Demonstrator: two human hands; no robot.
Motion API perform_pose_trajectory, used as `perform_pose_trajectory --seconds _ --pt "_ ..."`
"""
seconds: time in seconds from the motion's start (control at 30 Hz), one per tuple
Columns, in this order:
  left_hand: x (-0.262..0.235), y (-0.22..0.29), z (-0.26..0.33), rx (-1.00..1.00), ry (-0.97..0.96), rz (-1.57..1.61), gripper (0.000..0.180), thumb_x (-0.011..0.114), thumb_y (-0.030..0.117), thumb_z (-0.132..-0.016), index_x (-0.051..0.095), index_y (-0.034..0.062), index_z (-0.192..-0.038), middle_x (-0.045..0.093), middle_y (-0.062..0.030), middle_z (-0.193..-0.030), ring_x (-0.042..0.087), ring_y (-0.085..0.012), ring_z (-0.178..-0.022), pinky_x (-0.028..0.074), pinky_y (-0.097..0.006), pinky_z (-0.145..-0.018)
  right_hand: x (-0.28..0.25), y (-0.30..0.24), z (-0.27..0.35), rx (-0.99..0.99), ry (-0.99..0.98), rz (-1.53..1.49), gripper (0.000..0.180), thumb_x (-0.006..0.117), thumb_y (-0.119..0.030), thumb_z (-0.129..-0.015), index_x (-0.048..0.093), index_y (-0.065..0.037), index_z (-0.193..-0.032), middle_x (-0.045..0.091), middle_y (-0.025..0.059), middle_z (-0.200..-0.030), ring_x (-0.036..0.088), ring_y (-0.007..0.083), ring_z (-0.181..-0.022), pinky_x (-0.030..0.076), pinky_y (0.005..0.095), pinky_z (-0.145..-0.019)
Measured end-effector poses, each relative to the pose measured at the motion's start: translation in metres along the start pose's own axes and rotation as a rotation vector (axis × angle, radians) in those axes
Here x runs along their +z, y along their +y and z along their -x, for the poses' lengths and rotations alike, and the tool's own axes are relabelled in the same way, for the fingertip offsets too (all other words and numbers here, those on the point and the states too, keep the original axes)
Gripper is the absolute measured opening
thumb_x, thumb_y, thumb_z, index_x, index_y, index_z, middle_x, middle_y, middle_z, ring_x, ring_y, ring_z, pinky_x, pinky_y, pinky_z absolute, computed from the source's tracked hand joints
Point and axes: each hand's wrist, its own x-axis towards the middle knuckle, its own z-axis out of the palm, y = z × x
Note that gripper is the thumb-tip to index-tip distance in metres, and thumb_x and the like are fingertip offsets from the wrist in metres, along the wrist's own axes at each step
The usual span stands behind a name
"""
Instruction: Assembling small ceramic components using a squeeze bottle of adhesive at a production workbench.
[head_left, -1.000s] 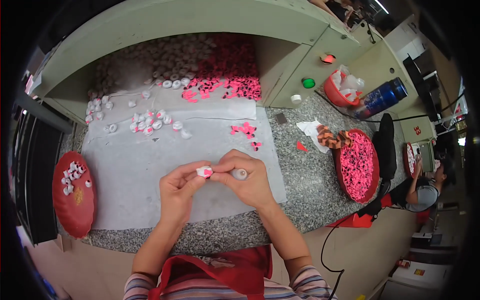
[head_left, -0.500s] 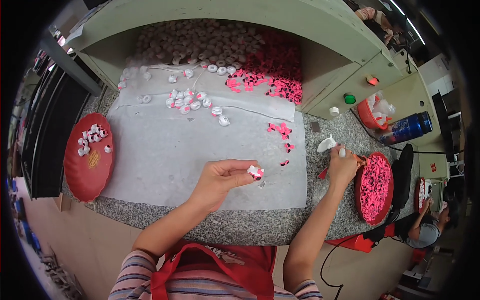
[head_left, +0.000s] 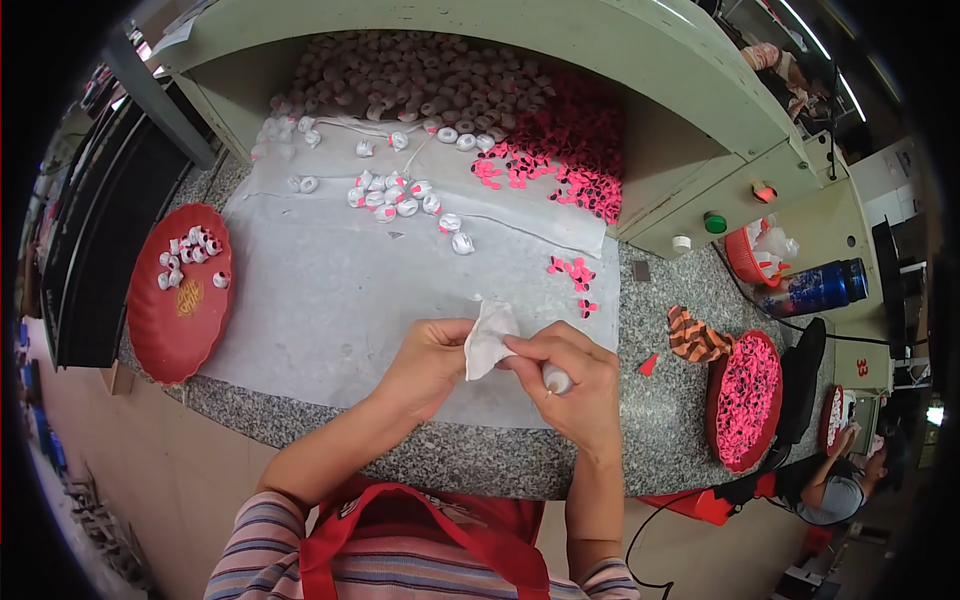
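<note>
From above, in the head view, the person is standing at the speckled stone counter [head_left: 640,420] with both hands meeting over the pale sheet [head_left: 330,300] spread across it. The left hand [head_left: 425,360] is curling its fingers closed around one side of a crumpled white tissue [head_left: 490,335], and the right hand [head_left: 570,375] is pinching the tissue's other side with thumb and forefinger while tucking a small white piece [head_left: 556,378] against its palm. The tissue is sitting between the two hands, just above the sheet's near edge. To do this well, I would say she is wise in keeping the pinch light and the piece steady. White pieces are lying on the red plate [head_left: 180,345] to her left; a red dish of pink bits [head_left: 745,400] is sitting to her right.
</note>
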Motion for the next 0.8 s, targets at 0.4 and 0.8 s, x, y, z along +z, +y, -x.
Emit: perform_pose_trajectory --seconds 0.4,0.8 --pt "-0.01 0.024 -0.005 -0.105 0.028 0.456 0.028 0.049 0.003 -0.084 0.048 -0.0098 -0.109 0.057 -0.0177 -0.103 0.059 -0.0267 -0.095 0.051 -0.023 -0.08 -0.101 0.031 0.024 0.356 0.706 0.547 0.025 0.058 0.005 -0.071 0.061 0.002 -0.096 0.06 0.0107 -0.086 0.055 0.0153 -0.075 0.045 0.0263 -0.065" --pt "0.005 0.023 0.013 0.097 -0.123 0.009 0.03 0.056 0.007 -0.082 0.048 -0.0031 -0.11 0.06 -0.0131 -0.093 0.061 -0.021 -0.088 0.052 -0.028 -0.074 0.01 0.0 -0.001 -0.191 0.058 -0.141 0.028 0.069 0.006 -0.063 0.061 0.003 -0.089 0.058 0.0129 -0.095 0.058 0.0149 -0.069 0.048 0.0239 -0.059"
